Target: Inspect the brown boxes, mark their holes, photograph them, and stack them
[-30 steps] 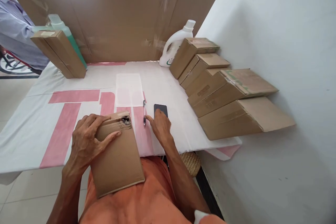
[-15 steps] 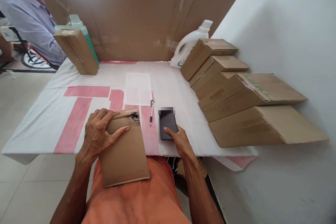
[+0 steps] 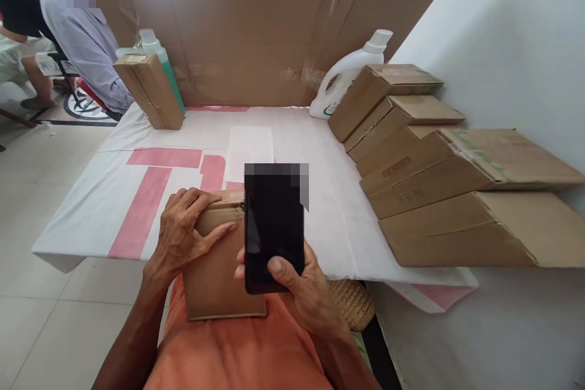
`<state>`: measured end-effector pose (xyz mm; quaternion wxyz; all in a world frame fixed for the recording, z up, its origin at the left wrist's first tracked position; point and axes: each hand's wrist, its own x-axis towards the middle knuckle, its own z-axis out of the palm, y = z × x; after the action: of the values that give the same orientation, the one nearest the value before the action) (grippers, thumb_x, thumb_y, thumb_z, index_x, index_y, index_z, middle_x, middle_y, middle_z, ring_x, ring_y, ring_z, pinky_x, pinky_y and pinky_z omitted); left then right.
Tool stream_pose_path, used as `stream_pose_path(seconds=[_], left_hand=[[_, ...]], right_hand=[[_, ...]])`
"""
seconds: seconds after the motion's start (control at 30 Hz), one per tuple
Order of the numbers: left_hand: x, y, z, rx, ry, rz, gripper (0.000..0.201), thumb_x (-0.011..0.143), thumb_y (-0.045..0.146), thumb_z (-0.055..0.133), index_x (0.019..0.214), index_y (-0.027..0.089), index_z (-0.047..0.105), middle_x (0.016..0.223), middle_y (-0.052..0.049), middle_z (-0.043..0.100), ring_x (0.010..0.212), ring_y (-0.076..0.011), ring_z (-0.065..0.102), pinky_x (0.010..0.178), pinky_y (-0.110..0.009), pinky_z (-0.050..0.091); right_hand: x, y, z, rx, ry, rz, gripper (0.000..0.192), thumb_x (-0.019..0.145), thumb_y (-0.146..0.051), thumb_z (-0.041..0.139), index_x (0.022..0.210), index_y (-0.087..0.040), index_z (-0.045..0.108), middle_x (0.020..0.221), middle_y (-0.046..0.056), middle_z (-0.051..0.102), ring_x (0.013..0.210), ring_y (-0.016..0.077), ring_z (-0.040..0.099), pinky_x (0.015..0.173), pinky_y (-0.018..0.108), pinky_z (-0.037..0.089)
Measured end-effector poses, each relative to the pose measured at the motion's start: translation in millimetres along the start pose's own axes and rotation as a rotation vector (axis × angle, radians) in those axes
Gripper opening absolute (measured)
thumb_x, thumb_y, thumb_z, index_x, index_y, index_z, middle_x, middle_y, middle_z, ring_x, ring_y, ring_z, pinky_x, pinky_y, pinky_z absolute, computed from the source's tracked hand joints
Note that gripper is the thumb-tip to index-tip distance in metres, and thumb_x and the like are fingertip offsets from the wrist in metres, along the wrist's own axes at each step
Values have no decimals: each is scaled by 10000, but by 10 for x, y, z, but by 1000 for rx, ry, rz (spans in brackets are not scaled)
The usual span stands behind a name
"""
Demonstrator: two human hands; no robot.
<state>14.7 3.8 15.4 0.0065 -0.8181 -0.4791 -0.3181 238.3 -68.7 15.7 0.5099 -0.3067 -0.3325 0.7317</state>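
My left hand [image 3: 192,228] grips the upper left of a brown cardboard box [image 3: 219,283]. Its fingers lie over the far edge and the thumb rests on the near face. The box leans at the table's front edge against my orange clothing. A dark damaged spot near its top is now mostly hidden. My right hand [image 3: 308,292] holds a black smartphone [image 3: 274,231] raised in front of the box, thumb on its lower part and fingertips showing at its left side. The phone covers the box's right portion.
Several cardboard boxes [image 3: 425,225] line the table's right side. Behind them is a white jug [image 3: 350,76]. At the back left, a narrow carton [image 3: 153,94] leans by a green-liquid bottle [image 3: 176,82]. White paper [image 3: 249,146] lies on the tablecloth [image 3: 320,195]. A cardboard panel [image 3: 256,30] stands behind; a person [image 3: 85,36] sits left.
My right hand has lifted the phone off the table and brought it left and closer, over the box. The pen is now hidden. My left hand keeps its hold; the view has shifted left.
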Motion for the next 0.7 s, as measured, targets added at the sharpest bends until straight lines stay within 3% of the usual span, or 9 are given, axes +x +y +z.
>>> stream_pose_path(seconds=[0.2,0.43,0.6,0.7], left_hand=[[-12,-17,5,11,-38,-25,190,939,311,691,1097,206,711,1009,-77,722,922,-285,629,849,-428,497],[-22,-49,26,43,-49,-30,219,895,235,634,1100,206,708,990,-74,710,913,-285,623,819,-423,493],[-18,-42,25,44,-34,-21,196,951,348,670,1088,214,711,1002,-78,727,920,-288,641,829,-421,500],[-11,-43,32,35,0,-6,315,977,474,710,1114,191,731,1000,-84,737,910,-281,655,838,-415,511]], right_hand=[[-37,260,22,-9,-80,39,512,1001,-643,696,1312,-251,585,1081,106,813,902,279,832,789,430,685],[-58,250,-6,6,-126,128,644,948,-703,724,1416,-294,557,1081,104,813,1026,333,817,863,488,676],[-108,270,-21,-9,-32,154,655,908,-754,729,1392,-328,615,1076,94,817,1012,348,818,839,503,681],[-45,256,-106,-58,151,124,636,911,-774,708,1317,-286,681,975,95,819,928,337,818,798,483,680]])
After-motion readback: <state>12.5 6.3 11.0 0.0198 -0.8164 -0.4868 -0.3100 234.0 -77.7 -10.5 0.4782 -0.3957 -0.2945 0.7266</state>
